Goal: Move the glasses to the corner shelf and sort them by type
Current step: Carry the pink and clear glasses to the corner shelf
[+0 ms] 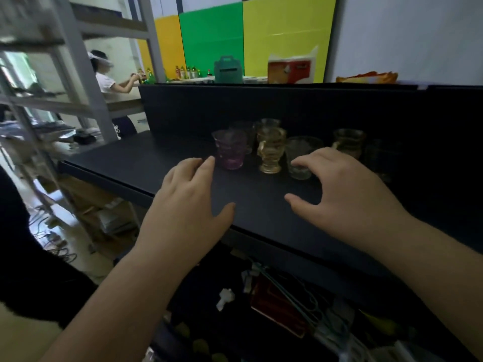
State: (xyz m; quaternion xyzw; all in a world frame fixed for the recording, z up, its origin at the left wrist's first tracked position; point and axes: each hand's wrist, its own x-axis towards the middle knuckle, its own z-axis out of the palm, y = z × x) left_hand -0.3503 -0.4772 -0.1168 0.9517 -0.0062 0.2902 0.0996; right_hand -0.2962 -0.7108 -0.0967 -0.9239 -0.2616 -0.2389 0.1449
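Several glasses stand on a dark shelf (136, 163). A purple tumbler (230, 150) is at the left, an amber footed glass with a handle (270, 150) is beside it, and a clear tumbler (300, 156) is to the right. A second amber glass (349, 142) stands farther right, and more clear glasses (245, 131) stand behind. My left hand (188, 202) is open, its fingertips just left of the purple tumbler. My right hand (347, 189) is open too, with fingertips at the clear tumbler. Neither hand holds anything.
The shelf has a dark back wall (261, 105). Below it lies a cluttered lower shelf (274, 304) with cables and boxes. A grey metal rack (78, 74) stands at the left. Another person (109, 79) works at a far table with bottles.
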